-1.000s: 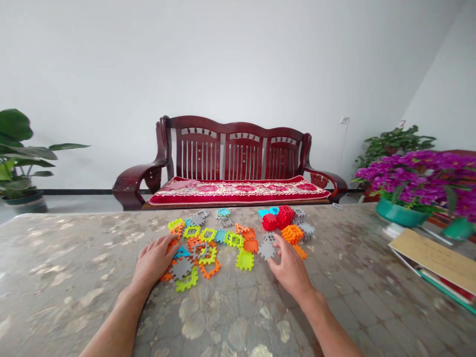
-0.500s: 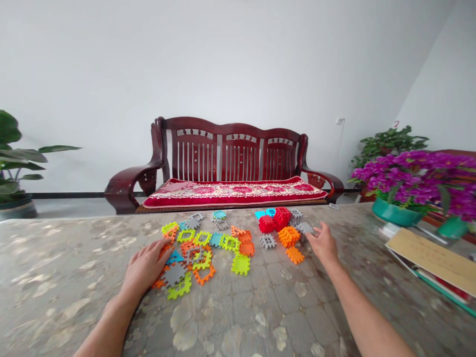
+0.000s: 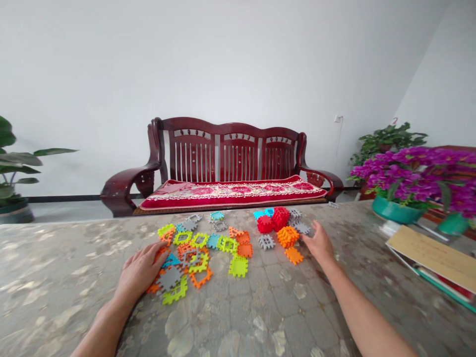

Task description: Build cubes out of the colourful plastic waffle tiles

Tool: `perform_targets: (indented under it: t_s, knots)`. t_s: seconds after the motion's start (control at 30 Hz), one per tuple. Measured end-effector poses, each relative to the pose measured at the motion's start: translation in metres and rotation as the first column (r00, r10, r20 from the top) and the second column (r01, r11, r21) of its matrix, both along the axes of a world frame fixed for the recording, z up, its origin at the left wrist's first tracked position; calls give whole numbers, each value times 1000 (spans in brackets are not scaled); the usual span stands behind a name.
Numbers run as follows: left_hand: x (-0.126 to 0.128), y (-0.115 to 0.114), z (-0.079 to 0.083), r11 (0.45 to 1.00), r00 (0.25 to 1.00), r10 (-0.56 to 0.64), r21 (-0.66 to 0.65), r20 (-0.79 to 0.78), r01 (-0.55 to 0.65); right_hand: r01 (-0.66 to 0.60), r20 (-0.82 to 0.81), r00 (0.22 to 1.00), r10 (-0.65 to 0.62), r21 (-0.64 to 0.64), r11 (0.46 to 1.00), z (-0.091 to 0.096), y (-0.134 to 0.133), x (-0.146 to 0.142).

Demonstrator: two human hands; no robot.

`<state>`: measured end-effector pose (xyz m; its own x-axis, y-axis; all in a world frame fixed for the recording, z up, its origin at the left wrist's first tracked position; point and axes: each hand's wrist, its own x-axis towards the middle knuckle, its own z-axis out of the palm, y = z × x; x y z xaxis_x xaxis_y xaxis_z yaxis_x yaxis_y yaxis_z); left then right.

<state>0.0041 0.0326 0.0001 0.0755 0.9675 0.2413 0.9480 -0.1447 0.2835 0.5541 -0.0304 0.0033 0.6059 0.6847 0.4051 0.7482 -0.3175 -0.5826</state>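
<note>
Flat interlocking plastic tiles with notched edges lie on the table in front of me. My left hand point(image 3: 139, 270) rests palm down at the left edge of a loose spread, fingers stretched out. Beside it are a grey tile point(image 3: 170, 278), a blue tile point(image 3: 171, 260) and a green frame tile point(image 3: 175, 290); its fingertips are by an orange tile point(image 3: 168, 237). My right hand point(image 3: 320, 245) has thumb and fingers apart, close to a grey tile point(image 3: 303, 228). Left of it stand an orange stack point(image 3: 287, 236) and red tile stacks point(image 3: 280, 218). Neither hand visibly holds a tile.
The patterned table cover point(image 3: 223, 322) runs beneath everything. A teal pot point(image 3: 396, 210) with purple flowers and a pile of books point(image 3: 433, 253) stand at the right. Beyond the table is a wooden bench point(image 3: 238, 130). One grey tile point(image 3: 333, 204) lies at the far edge.
The view has shifted slightly. Both hands keep nearly the same places beside the tiles, and no tile has visibly been picked up or moved.
</note>
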Motion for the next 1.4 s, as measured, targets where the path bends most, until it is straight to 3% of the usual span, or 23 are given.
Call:
perform_targets:
  t_s: [0.13, 0.27, 0.33, 0.43, 0.5, 0.6, 0.73, 0.77, 0.87, 1.0, 1.2, 1.3, 1.4]
  knots:
    - [-1, 1, -1, 1000, 1000, -1, -3, -1, 1, 10, -54, 998, -14, -61, 998, 1, 3, -5]
    - [0, 1, 0, 1000, 1000, -1, 9, -2, 1, 32, -63, 997, -34, -37, 999, 2, 0, -7]
    - [1, -1, 2, 1000, 1000, 7, 15, 1, -7, 43, -42, 998, -41, 46, 998, 5, -3, -9]
    - [5, -5, 6, 1000, 1000, 11, 7, 1, -11, 27, -27, 999, -20, 282, 959, 17, -11, -27]
    - [8, -7, 9, 1000, 1000, 14, -8, 4, -14, -41, -44, 997, 66, 428, 903, 27, -18, -52]
    - [10, -9, 12, 999, 999, 27, -18, 26, -27, -199, -59, 964, 259, 486, 851, 38, -29, -109]
    - [11, -10, 14, 1000, 999, 20, -14, 30, -20, -511, -27, 835, 550, 334, 792, 33, -33, -185]
    - [11, -10, 15, 1000, 999, 14, -15, 33, -13, -552, -14, 813, 581, 295, 780, 28, -32, -200]
    - [11, -12, 17, 1000, 997, -10, -10, 70, 11, -540, 24, 835, 550, 235, 808, 12, -25, -226]
    - [13, -14, 16, 1000, 988, -19, 11, 152, 18, -530, 72, 847, 527, 185, 828, -3, -23, -232]
    - [15, -9, 12, 996, 943, -32, 84, 331, 5, -567, 57, 820, 570, 217, 794, -5, -30, -225]
    - [17, -9, 14, 991, 882, -3, 119, 472, -60, -571, 17, 812, 583, 222, 790, -6, -27, -223]
    - [20, -10, 17, 990, 777, 94, 27, 623, -142, -571, -19, 807, 591, 231, 788, -8, -23, -222]
